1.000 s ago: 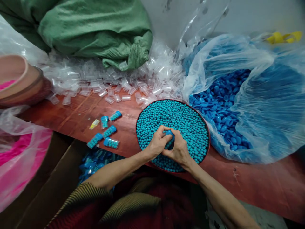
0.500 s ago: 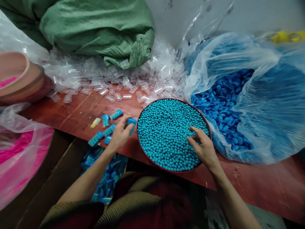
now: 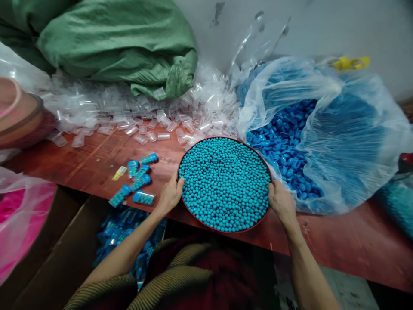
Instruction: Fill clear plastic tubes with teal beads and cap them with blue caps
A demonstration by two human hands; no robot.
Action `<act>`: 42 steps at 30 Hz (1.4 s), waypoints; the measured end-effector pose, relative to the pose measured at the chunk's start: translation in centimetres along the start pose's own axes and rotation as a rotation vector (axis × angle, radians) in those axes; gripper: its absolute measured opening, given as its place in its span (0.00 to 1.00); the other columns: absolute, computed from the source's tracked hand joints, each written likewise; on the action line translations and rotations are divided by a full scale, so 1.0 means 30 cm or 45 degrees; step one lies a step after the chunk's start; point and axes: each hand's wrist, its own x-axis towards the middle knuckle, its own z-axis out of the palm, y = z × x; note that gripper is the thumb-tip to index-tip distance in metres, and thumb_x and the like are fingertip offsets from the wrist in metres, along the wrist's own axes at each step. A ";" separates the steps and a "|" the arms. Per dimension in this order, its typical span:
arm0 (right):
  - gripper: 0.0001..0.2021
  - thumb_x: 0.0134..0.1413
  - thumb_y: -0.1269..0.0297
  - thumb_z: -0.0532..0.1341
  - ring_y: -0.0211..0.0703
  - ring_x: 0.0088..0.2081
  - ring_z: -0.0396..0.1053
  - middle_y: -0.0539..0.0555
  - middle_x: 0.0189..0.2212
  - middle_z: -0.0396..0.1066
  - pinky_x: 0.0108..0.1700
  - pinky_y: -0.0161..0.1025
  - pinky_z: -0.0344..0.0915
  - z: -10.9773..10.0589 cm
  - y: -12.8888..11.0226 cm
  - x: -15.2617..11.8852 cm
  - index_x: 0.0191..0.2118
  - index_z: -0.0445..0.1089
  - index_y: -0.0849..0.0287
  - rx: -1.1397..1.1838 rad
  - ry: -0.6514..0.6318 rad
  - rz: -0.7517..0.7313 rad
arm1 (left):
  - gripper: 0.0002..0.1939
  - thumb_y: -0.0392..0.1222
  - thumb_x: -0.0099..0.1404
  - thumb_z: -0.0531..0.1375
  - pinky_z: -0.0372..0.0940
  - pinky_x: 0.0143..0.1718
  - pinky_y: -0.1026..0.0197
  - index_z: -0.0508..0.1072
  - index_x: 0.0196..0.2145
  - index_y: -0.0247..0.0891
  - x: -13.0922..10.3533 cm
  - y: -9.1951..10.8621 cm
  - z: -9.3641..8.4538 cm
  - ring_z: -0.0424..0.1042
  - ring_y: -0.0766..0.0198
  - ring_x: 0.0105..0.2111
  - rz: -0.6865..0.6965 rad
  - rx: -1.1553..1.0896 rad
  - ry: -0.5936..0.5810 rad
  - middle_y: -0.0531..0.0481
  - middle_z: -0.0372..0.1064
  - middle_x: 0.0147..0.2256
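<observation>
A round red-rimmed basin (image 3: 197,218) full of small turquoise balls (image 3: 226,185) is between my two hands at the front of the red table. My left hand (image 3: 172,192) grips its left rim, thumb on top and fingers beneath. On the opposite side my right hand (image 3: 281,199) is closed on the right rim, its fingers partly hidden. Left of my left hand lie several small clear bottles with blue caps (image 3: 143,197), filled with turquoise balls. A small yellow-and-white label (image 3: 119,173) lies beside them.
Clear plastic tubes (image 3: 135,103) are heaped along the back under a green sack (image 3: 122,43). A plastic bag (image 3: 342,142) of blue caps (image 3: 287,150) stands at the right. Pinkish bowls (image 3: 19,116) sit at the left. Below the table edge, a box holds filled bottles (image 3: 122,237).
My left hand has let go of a blue-capped bottle, which now lies with the others. Both hands have moved to the basin's rim and taken hold; the right was over the balls.
</observation>
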 end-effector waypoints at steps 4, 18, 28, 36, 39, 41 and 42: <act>0.21 0.64 0.61 0.41 0.47 0.31 0.72 0.61 0.32 0.74 0.32 0.39 0.61 0.009 0.013 0.000 0.49 0.67 0.62 0.000 0.000 -0.079 | 0.27 0.45 0.67 0.43 0.65 0.43 0.51 0.55 0.61 0.32 0.033 -0.017 -0.005 0.73 0.48 0.43 -0.007 0.056 -0.021 0.37 0.73 0.43; 0.10 0.58 0.64 0.50 0.43 0.24 0.71 0.56 0.29 0.72 0.24 0.35 0.56 0.032 0.078 -0.223 0.33 0.67 0.57 -0.198 -0.071 -0.348 | 0.27 0.48 0.68 0.42 0.63 0.51 0.54 0.60 0.59 0.34 0.099 -0.109 -0.043 0.69 0.55 0.50 0.237 -0.083 -0.054 0.42 0.70 0.50; 0.24 0.58 0.49 0.45 0.53 0.30 0.75 0.57 0.27 0.77 0.29 0.42 0.66 -0.123 0.089 -0.112 0.46 0.70 0.56 -0.074 0.059 -0.292 | 0.28 0.51 0.66 0.48 0.46 0.57 0.33 0.58 0.61 0.37 0.233 -0.314 -0.172 0.44 0.38 0.63 0.149 0.823 0.298 0.37 0.51 0.63; 0.23 0.56 0.47 0.47 0.50 0.28 0.74 0.54 0.25 0.76 0.27 0.40 0.65 -0.131 0.045 -0.068 0.44 0.72 0.54 0.095 0.154 -0.375 | 0.24 0.50 0.67 0.46 0.51 0.54 0.41 0.62 0.58 0.42 0.179 -0.406 -0.210 0.58 0.46 0.56 0.124 0.881 0.165 0.40 0.56 0.60; 0.22 0.55 0.49 0.48 0.50 0.30 0.74 0.55 0.28 0.77 0.30 0.40 0.66 -0.122 0.027 -0.059 0.44 0.72 0.53 0.136 0.174 -0.387 | 0.23 0.49 0.67 0.46 0.51 0.55 0.41 0.64 0.56 0.41 0.047 -0.446 -0.236 0.54 0.46 0.59 0.093 0.911 0.203 0.40 0.58 0.59; 0.21 0.55 0.49 0.48 0.50 0.34 0.75 0.55 0.33 0.77 0.33 0.41 0.67 -0.123 0.010 -0.052 0.44 0.72 0.53 0.202 0.191 -0.418 | 0.20 0.48 0.66 0.47 0.49 0.54 0.36 0.69 0.50 0.42 -0.025 -0.462 -0.264 0.53 0.43 0.59 0.041 0.952 0.249 0.41 0.62 0.57; 0.21 0.55 0.50 0.49 0.51 0.36 0.75 0.56 0.36 0.77 0.36 0.42 0.68 -0.127 0.000 -0.047 0.44 0.72 0.54 0.243 0.194 -0.441 | 0.18 0.47 0.65 0.48 0.50 0.54 0.37 0.72 0.46 0.43 -0.048 -0.465 -0.280 0.54 0.42 0.59 0.020 0.955 0.261 0.42 0.65 0.55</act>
